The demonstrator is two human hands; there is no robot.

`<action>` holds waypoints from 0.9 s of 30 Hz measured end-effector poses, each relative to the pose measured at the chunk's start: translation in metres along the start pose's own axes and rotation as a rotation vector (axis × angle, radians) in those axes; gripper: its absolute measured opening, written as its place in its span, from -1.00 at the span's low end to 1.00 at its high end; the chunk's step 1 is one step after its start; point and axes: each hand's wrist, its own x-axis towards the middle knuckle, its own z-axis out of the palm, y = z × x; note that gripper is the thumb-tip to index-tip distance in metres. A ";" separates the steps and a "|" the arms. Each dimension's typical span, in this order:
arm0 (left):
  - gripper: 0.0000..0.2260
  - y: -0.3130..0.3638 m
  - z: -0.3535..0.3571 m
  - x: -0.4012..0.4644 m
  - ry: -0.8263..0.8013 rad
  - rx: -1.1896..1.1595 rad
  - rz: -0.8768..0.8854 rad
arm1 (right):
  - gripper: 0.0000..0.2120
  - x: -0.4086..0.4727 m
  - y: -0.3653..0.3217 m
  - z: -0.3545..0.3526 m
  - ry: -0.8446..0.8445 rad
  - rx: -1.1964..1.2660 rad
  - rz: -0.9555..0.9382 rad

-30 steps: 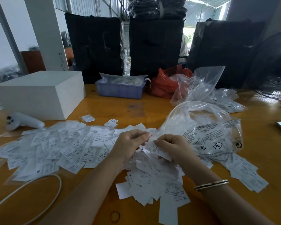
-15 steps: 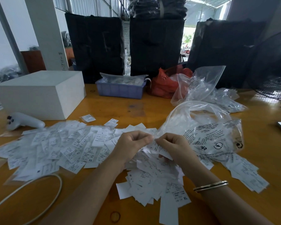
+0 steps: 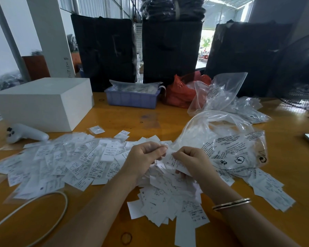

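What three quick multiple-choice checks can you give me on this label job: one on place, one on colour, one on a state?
1. Where does the white box stand?
A) left of the tray
B) right of the red bag
C) on top of the clear bag

2. What colour is the tray?
A) green
B) blue
C) yellow

3. What are the left hand and right hand doing?
A) lying flat and open
B) gripping the cable
C) pinching a label between them

Answers:
1 A: the white box sits far left and the tray is nearer the middle.
2 B: its ribbed wall is blue.
3 C: the curled fingertips of both hands meet on one white label marked L.
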 end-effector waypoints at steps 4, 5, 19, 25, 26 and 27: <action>-0.94 0.000 0.000 0.001 0.037 -0.023 0.012 | -0.82 0.001 0.000 -0.001 -0.013 0.063 0.042; -0.94 0.000 0.000 0.001 0.043 -0.027 0.013 | -0.82 0.001 0.001 -0.001 -0.014 0.067 0.043; -0.94 -0.003 -0.001 0.002 -0.009 -0.008 -0.017 | -0.84 0.001 0.003 0.000 -0.009 -0.053 -0.160; -0.94 -0.002 -0.001 0.002 -0.015 -0.030 -0.022 | -0.84 0.002 0.006 -0.001 0.002 -0.106 -0.218; -0.94 -0.002 -0.001 0.002 -0.022 -0.035 -0.029 | -0.84 0.002 0.006 -0.001 0.004 -0.128 -0.231; -0.93 -0.002 -0.002 0.003 -0.036 -0.036 -0.034 | -0.84 0.002 0.006 -0.001 0.006 -0.142 -0.238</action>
